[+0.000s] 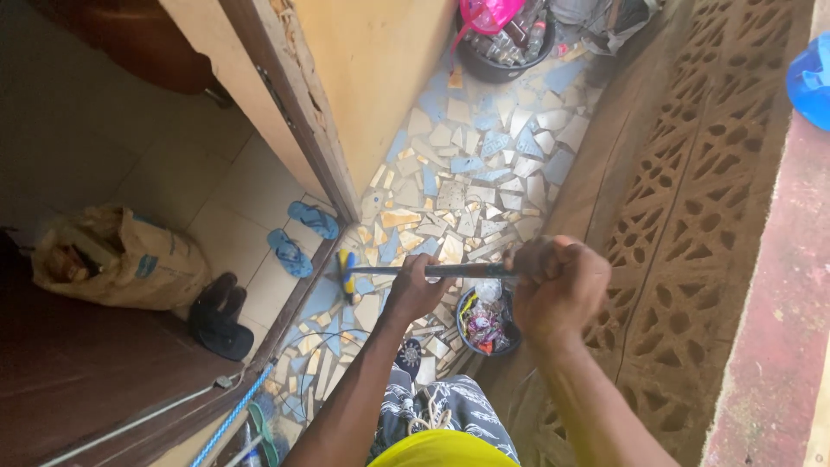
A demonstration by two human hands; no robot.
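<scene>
Both my hands grip a long dark broom handle that runs level across the view. My left hand holds it near the middle. My right hand is closed around its near end. The broom's head, blue and yellow, rests on the broken-tile mosaic floor by the door threshold. Just below the handle, between my hands, stands a small dark bin full of colourful rubbish.
A pair of blue flip-flops and dark sandals lie inside the doorway, near a tan sack. A dark basin of bottles stands at the far end. A patterned lattice wall runs along the right. A blue rope lies at lower left.
</scene>
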